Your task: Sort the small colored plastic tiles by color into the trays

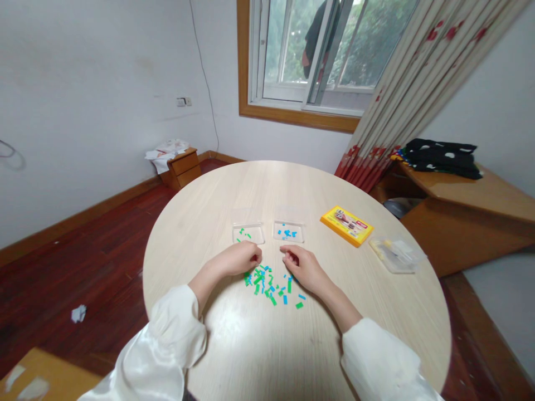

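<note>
Green and blue pieces [268, 292] lay scattered on the table [301, 345], apparently within easy reach of both hands; the left hand [246, 257] had curled fingers, the right hand [301, 266] loosely bent ones, any grip untellable, near clear trays [256, 233] seemingly divided by colour

On my round pale wooden desk [267, 362], small green and blue pieces [289, 286] lie before two clear plastic trays [256, 236]; a flat yellow box [345, 225] sits to their right.
</note>
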